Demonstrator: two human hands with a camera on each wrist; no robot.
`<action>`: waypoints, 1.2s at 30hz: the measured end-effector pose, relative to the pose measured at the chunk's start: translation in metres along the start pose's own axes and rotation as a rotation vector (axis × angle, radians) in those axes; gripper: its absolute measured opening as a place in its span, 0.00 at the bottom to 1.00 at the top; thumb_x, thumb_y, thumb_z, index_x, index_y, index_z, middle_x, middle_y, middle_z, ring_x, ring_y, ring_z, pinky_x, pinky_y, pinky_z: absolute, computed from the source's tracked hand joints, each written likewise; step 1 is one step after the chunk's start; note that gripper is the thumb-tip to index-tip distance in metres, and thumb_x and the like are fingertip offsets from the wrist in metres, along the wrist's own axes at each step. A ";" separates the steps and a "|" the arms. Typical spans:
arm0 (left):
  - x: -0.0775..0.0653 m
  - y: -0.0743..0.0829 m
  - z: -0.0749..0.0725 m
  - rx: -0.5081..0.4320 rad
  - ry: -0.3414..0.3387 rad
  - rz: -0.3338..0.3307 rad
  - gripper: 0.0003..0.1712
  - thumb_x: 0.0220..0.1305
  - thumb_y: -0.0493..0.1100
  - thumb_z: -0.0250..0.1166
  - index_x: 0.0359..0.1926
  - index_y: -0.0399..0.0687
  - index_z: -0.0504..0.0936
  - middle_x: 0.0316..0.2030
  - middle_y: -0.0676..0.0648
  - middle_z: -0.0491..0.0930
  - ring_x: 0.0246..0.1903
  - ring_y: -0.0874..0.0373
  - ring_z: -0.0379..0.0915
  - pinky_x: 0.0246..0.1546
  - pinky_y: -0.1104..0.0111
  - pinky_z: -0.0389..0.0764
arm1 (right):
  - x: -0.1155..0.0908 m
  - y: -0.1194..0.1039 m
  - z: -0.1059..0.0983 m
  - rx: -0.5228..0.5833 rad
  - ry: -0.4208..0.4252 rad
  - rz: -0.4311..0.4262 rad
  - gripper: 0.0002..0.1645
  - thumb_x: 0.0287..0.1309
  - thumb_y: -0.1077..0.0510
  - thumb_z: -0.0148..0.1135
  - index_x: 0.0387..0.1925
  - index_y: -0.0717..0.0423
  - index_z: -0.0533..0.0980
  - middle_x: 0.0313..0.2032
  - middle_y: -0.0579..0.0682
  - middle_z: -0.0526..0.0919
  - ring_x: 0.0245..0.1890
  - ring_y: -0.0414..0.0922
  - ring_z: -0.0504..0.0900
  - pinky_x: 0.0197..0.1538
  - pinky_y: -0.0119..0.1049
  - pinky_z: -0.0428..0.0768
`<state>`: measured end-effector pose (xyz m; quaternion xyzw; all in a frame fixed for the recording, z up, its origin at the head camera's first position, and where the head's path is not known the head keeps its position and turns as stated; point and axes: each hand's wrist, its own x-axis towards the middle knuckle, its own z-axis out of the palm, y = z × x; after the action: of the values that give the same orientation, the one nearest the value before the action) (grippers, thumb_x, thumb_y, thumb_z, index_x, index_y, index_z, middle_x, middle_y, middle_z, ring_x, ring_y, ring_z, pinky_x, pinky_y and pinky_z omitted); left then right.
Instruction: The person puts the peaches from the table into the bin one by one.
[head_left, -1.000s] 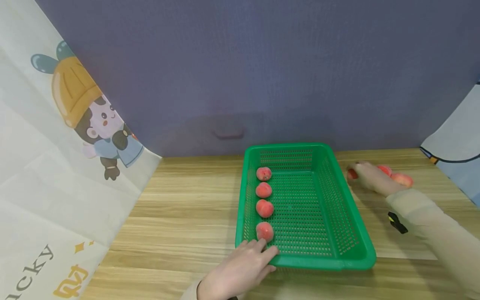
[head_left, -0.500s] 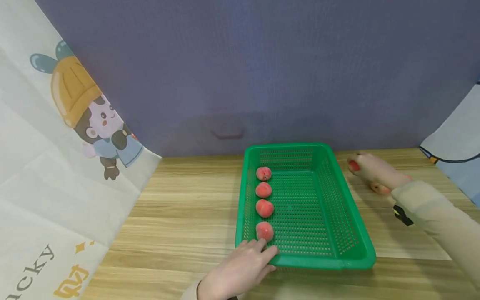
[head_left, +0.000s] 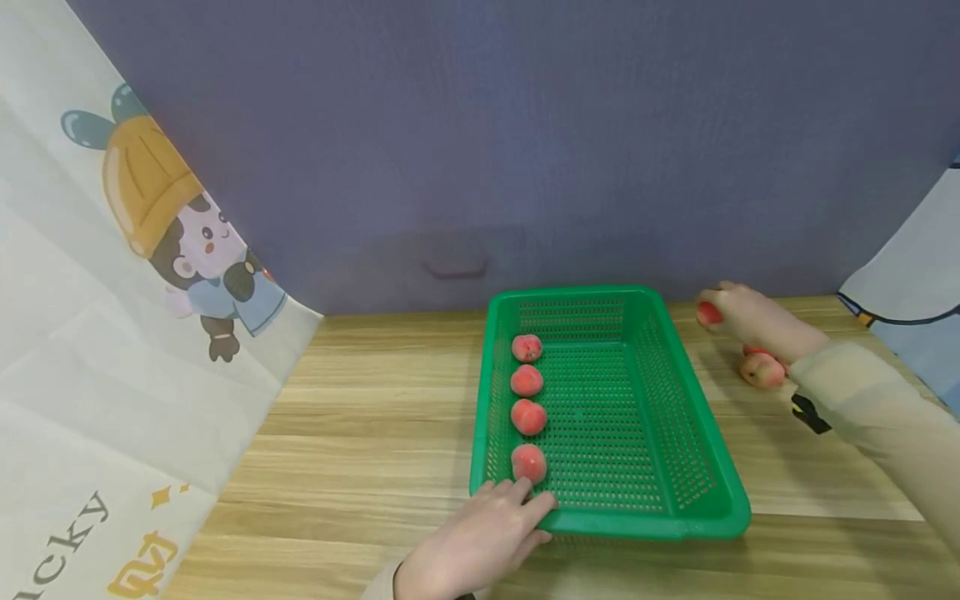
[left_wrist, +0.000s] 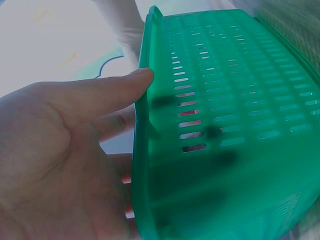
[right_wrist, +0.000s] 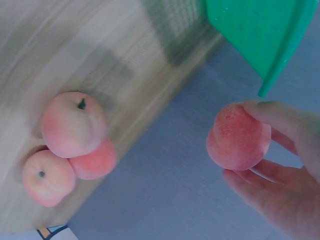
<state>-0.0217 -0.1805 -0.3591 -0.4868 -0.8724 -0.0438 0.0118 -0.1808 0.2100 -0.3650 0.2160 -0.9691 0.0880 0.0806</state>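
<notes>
A green perforated plastic basket stands on the wooden table, with several red peaches in a column along its left side. My left hand grips the basket's near rim; in the left wrist view the thumb lies outside the wall and the fingers reach over the rim. Beyond the basket's right side, my right hand pinches a peach between thumb and fingers, lifted off the table. Below that hand lie three more peaches touching each other, partly hidden by my arm in the head view.
A blue-grey panel rises behind the table. On the left hangs a white sheet with a printed cartoon figure. A black and yellow strap piece shows at my right sleeve.
My right hand has risen with the peach and moved slightly away toward the back panel. The loose peaches below have shifted left and nearer. My left hand and the basket stay put.
</notes>
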 end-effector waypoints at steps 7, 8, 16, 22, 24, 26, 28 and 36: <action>0.000 0.000 -0.001 -0.005 -0.002 0.001 0.14 0.59 0.51 0.56 0.45 0.53 0.71 0.33 0.55 0.71 0.27 0.69 0.65 0.28 0.79 0.63 | 0.008 -0.008 -0.009 0.035 -0.016 0.029 0.18 0.44 0.73 0.58 0.41 0.71 0.71 0.37 0.68 0.72 0.35 0.59 0.73 0.34 0.48 0.71; 0.000 0.000 -0.001 -0.003 -0.001 0.001 0.14 0.59 0.51 0.56 0.44 0.53 0.71 0.33 0.55 0.71 0.27 0.69 0.65 0.28 0.79 0.63 | 0.009 -0.009 -0.010 0.034 -0.010 0.029 0.18 0.44 0.71 0.60 0.41 0.71 0.72 0.37 0.68 0.72 0.34 0.59 0.73 0.34 0.48 0.71; 0.000 0.000 0.000 0.009 0.020 0.010 0.14 0.59 0.51 0.57 0.44 0.53 0.71 0.32 0.55 0.71 0.26 0.69 0.65 0.27 0.79 0.62 | 0.021 -0.022 -0.023 0.024 0.012 0.042 0.16 0.47 0.65 0.59 0.41 0.69 0.72 0.37 0.67 0.72 0.32 0.57 0.73 0.31 0.46 0.70; 0.000 0.000 0.000 -0.003 0.009 0.006 0.14 0.60 0.51 0.56 0.45 0.53 0.71 0.33 0.55 0.71 0.27 0.69 0.65 0.27 0.79 0.63 | 0.030 -0.033 -0.031 0.032 0.016 0.021 0.16 0.46 0.67 0.59 0.40 0.68 0.73 0.35 0.64 0.73 0.30 0.53 0.72 0.28 0.43 0.69; 0.000 0.000 0.000 -0.002 0.011 0.010 0.14 0.60 0.51 0.56 0.45 0.53 0.71 0.32 0.55 0.71 0.26 0.69 0.64 0.27 0.80 0.62 | 0.033 -0.038 -0.034 0.042 0.012 0.022 0.16 0.47 0.66 0.59 0.41 0.68 0.73 0.35 0.64 0.73 0.30 0.53 0.72 0.29 0.43 0.69; 0.000 -0.001 0.001 0.006 0.021 0.015 0.14 0.59 0.51 0.56 0.44 0.53 0.71 0.31 0.56 0.70 0.25 0.70 0.63 0.26 0.80 0.60 | 0.037 -0.042 -0.036 0.054 0.019 0.016 0.15 0.48 0.65 0.59 0.40 0.67 0.73 0.34 0.63 0.73 0.29 0.52 0.71 0.29 0.43 0.69; 0.000 -0.001 0.001 0.015 0.032 0.020 0.14 0.59 0.51 0.56 0.44 0.53 0.71 0.30 0.56 0.70 0.24 0.70 0.62 0.26 0.81 0.59 | 0.040 -0.046 -0.037 0.062 0.023 0.010 0.14 0.48 0.65 0.59 0.39 0.67 0.74 0.33 0.62 0.73 0.28 0.52 0.72 0.30 0.44 0.69; -0.001 0.000 0.001 0.036 0.055 0.024 0.13 0.58 0.51 0.58 0.43 0.52 0.71 0.30 0.56 0.69 0.23 0.69 0.63 0.26 0.80 0.59 | 0.056 -0.061 -0.038 0.080 0.025 -0.011 0.15 0.46 0.64 0.60 0.39 0.67 0.74 0.34 0.64 0.74 0.30 0.54 0.73 0.31 0.46 0.72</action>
<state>-0.0213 -0.1816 -0.3603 -0.4955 -0.8665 -0.0411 0.0449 -0.2002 0.1410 -0.3084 0.2233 -0.9625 0.1290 0.0844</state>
